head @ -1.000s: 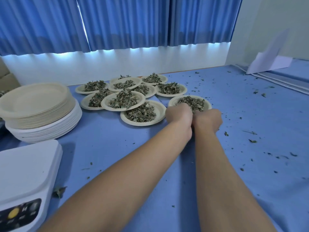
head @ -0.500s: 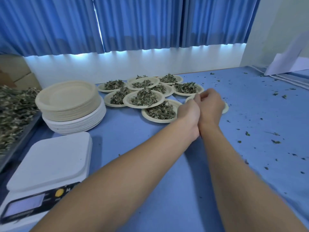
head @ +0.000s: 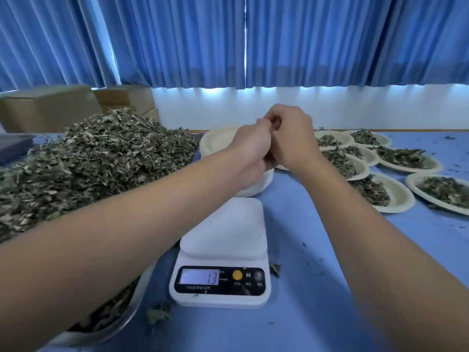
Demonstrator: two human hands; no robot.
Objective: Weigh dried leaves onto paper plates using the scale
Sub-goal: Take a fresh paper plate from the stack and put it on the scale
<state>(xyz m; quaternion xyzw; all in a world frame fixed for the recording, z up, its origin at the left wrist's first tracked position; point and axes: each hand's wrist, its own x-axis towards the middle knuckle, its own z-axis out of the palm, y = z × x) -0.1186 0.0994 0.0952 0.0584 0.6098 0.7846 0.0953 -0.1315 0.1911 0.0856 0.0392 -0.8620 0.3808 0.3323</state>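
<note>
Both my hands are raised together above the stack of empty paper plates [head: 216,138]. My left hand [head: 250,146] and my right hand [head: 291,133] have curled fingers and touch each other, backs toward me; I see nothing held in them. The white scale [head: 224,232] stands near me with a bare platform, and its display shows 13. A big pile of dried leaves [head: 96,158] lies at the left. Several plates filled with leaves [head: 396,195] sit at the right.
The leaf pile rests in a metal tray whose rim [head: 123,320] shows at the lower left. Cardboard boxes [head: 50,105] stand behind the pile. Loose leaf crumbs dot the blue table [head: 317,250]. Blue curtains hang along the back.
My view has swung left from the filled plates to the scale and leaf pile. My hands have left the nearest filled plate and stayed together, now above the empty plate stack.
</note>
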